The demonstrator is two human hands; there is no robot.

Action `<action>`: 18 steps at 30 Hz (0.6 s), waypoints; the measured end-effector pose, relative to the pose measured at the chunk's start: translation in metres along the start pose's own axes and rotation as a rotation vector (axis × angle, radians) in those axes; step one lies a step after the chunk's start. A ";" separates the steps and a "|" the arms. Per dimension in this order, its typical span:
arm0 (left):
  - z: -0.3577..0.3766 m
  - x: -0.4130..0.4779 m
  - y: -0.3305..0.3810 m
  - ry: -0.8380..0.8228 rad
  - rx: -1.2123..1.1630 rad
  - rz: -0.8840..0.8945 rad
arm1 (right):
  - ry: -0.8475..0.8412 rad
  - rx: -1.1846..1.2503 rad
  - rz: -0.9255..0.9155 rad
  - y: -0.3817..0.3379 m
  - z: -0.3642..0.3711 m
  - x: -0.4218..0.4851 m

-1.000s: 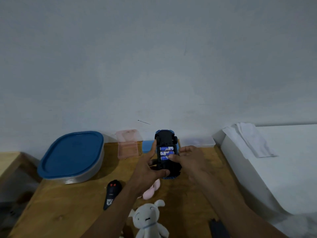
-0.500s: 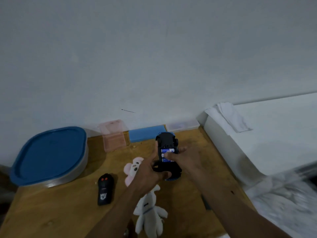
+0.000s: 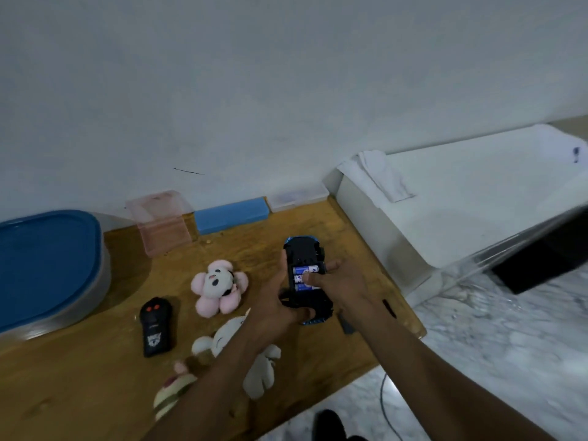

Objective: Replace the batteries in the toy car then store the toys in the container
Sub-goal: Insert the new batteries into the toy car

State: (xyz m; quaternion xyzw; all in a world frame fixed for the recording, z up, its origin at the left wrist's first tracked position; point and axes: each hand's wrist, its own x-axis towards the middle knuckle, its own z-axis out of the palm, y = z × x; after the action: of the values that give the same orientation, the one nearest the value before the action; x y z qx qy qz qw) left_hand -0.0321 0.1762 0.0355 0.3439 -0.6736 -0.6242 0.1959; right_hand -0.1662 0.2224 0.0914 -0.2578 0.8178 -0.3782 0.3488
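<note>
Both hands meet over the right part of the desk (image 3: 79, 377), and the toy car (image 3: 302, 251) sits between them, belly up, its nose pointing away from us. The left hand (image 3: 275, 308) grasps the car from its left side: the thumb runs up along the left edge and the fingers curl round the near end. The right hand (image 3: 342, 288) lies against the car's right side with its fingers reaching over the open battery bay. One fingertip touches the blue batteries (image 3: 300, 271) seated there, and another finger points out past the car. We cannot tell whether this hand pinches a battery or only presses on it. Just left of the left hand lies a pink flower plush (image 3: 219, 286). A white rabbit plush (image 3: 222, 337) is partly hidden under the left forearm, and another pale plush (image 3: 171, 389) lies nearer us beside the same arm. Further left of those is a black remote control (image 3: 155, 326) with two red buttons. Well to the left of both hands stands the container (image 3: 47, 265), its blue lid on. Beyond the hands, along the wall, are a pink clear box (image 3: 162, 224), a blue box (image 3: 230, 214) and a clear flat box (image 3: 297, 197). A small black piece (image 3: 346, 324) lies on the desk beside the right wrist.
</note>
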 end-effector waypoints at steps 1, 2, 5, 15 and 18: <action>0.004 -0.001 0.002 0.000 -0.004 -0.004 | -0.009 0.001 0.006 0.003 -0.003 0.000; 0.008 -0.002 0.003 -0.002 0.002 -0.012 | -0.022 0.008 0.011 0.007 -0.006 0.001; 0.018 -0.005 -0.002 0.022 -0.031 -0.039 | -0.062 0.032 0.029 0.019 -0.016 0.008; 0.062 -0.033 -0.018 0.177 -0.176 -0.167 | -0.239 -0.364 -0.206 0.073 -0.079 0.045; 0.077 -0.044 -0.021 0.225 -0.189 -0.183 | -0.328 -0.595 -0.277 0.101 -0.095 0.060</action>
State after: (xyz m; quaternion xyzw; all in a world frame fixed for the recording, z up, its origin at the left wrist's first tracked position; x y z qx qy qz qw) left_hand -0.0510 0.2616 0.0115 0.4514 -0.5517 -0.6575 0.2441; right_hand -0.2921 0.2816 0.0331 -0.5134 0.7827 -0.1209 0.3305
